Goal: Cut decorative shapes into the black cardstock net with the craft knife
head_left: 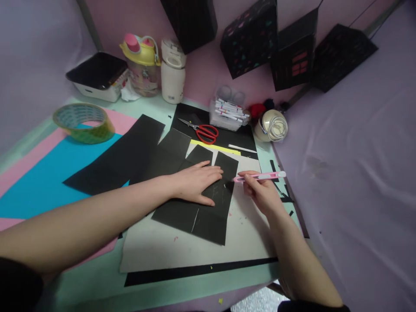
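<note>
your open left hand [195, 182] lies flat on the creased black paper sheet [208, 222], on the grey cardboard mat [156, 247] in the middle of the counter [94, 284]; your right hand [264, 196] grips the slim pink craft knife [260, 176] at its right edge. cut lightly, blade clear of those fingers

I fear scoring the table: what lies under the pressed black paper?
A grey board lies under the black paper, showing below and right of it. Beneath the paper and flat left hand, its surface is hidden. The right hand holds a knife.
</note>
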Demonstrator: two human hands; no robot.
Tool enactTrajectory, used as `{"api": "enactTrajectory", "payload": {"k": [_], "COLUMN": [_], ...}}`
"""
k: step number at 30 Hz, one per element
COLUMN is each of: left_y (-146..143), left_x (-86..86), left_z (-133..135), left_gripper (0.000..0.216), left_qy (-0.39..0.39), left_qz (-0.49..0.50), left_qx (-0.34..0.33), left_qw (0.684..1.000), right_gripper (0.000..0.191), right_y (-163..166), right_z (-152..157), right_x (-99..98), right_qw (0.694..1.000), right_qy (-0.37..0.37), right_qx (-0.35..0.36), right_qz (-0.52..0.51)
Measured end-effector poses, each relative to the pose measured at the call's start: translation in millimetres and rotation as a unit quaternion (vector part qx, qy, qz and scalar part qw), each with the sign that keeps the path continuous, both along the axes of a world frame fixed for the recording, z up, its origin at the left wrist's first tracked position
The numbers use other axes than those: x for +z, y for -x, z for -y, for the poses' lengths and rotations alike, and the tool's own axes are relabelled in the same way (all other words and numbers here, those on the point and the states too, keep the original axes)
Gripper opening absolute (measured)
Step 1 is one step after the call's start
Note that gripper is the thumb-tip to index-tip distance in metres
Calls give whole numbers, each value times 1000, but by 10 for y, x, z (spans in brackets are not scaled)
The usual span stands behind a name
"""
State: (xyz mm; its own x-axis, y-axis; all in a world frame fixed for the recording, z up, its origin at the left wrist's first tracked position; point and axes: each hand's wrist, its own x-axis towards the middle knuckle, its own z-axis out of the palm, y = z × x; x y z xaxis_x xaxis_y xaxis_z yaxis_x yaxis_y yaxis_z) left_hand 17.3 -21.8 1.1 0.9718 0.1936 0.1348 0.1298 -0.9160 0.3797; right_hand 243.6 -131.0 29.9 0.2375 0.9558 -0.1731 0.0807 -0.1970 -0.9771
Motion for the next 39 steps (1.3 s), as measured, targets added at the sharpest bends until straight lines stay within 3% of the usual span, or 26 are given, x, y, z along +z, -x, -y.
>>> {"api": "enactTrajectory", "payload": {"k": [3, 5, 10, 14, 23, 39], "left_y": [5, 8, 12, 6, -1, -1], "left_x": [-1, -5, -1, -3, -47, -13], "left_z": [3, 3, 4, 3, -8, -6], "left_gripper": [76, 76, 76, 77, 76, 72], "left_qy": [1, 3, 9, 8, 4, 2], "left_qz": [6, 11, 14, 11, 16, 15], "left_qx": [3, 2, 3, 4, 3, 0], "left_qw": [1000, 1000, 1000, 1000, 1000, 1000], "right_gripper": [28, 20, 19, 25, 31, 30], "right_y": [44, 65, -18, -129, -9, -30], "right_z": [-105, -204, -323, -261, -248, -212], "right_x": [230, 277, 28, -147, -128, -114], "right_qw": [998, 998, 997, 989, 988, 979], "right_qy": [27, 31, 42, 48, -2, 5], "right_qx": [38, 54, 68, 137, 142, 175], "right_qz": [-39, -33, -14, 17, 66, 100]}}
